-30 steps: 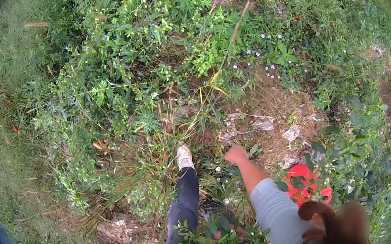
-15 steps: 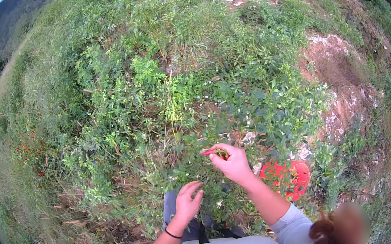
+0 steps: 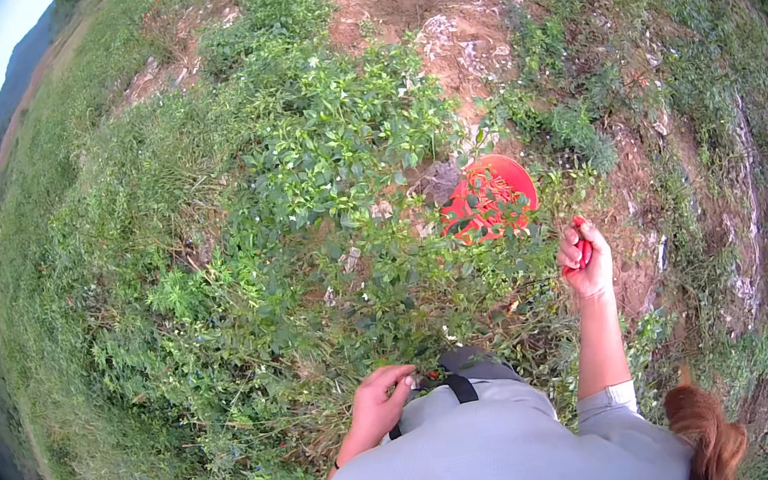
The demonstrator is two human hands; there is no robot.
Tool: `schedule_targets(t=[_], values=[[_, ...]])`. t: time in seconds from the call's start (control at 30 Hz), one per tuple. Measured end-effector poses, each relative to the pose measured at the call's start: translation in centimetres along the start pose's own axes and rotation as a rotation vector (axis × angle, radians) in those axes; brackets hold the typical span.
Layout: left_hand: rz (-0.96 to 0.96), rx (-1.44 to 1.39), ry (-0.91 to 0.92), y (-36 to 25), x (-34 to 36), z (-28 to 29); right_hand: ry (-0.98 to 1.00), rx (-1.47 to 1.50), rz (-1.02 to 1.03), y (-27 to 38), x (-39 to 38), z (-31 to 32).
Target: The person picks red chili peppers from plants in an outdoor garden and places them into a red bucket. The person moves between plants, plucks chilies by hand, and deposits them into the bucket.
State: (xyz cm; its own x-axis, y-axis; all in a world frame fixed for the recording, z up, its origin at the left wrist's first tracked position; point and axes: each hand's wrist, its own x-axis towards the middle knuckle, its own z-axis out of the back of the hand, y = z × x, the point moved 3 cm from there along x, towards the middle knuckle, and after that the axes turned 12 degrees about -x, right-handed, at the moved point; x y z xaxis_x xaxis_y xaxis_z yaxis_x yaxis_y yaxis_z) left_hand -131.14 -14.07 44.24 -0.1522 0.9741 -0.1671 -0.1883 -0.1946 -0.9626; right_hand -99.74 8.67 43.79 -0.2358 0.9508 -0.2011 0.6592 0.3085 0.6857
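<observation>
My right hand (image 3: 588, 261) is closed around several red chili peppers (image 3: 585, 252), held up to the right of a red bucket. Leafy stems partly cover the bucket (image 3: 521, 175), which has many red chili peppers (image 3: 491, 192) inside. Low in front of my body, my left hand (image 3: 381, 405) has its fingers loosely stretched, with a gap between thumb and forefinger. Nothing shows in it. Just beyond its fingertips is a small red spot among the leaves, too small to name.
Dense pepper plants (image 3: 329, 139) grow in front of me and to the left, their branches reaching over the bucket. Bare reddish soil (image 3: 465, 49) with pale scraps lies beyond the bucket. Weeds (image 3: 734, 188) cover the ground at the right.
My view has turned to the right. My right hand, still holding red peppers, has swung out to the right, past the bucket. My left hand stays low near my body.
</observation>
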Motion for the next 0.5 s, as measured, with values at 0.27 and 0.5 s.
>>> schedule_targets(t=[0.27, 0.5], values=[[0.058, 0.066, 0.251, 1.7, -0.4, -3.6, -0.55, 0.216, -0.028, -0.9, -1.1, 13.1], [0.143, 0.135, 0.358, 0.4, 5.2, -7.7, -0.656, 0.216, -0.15, -4.1, 10.3, 17.9]])
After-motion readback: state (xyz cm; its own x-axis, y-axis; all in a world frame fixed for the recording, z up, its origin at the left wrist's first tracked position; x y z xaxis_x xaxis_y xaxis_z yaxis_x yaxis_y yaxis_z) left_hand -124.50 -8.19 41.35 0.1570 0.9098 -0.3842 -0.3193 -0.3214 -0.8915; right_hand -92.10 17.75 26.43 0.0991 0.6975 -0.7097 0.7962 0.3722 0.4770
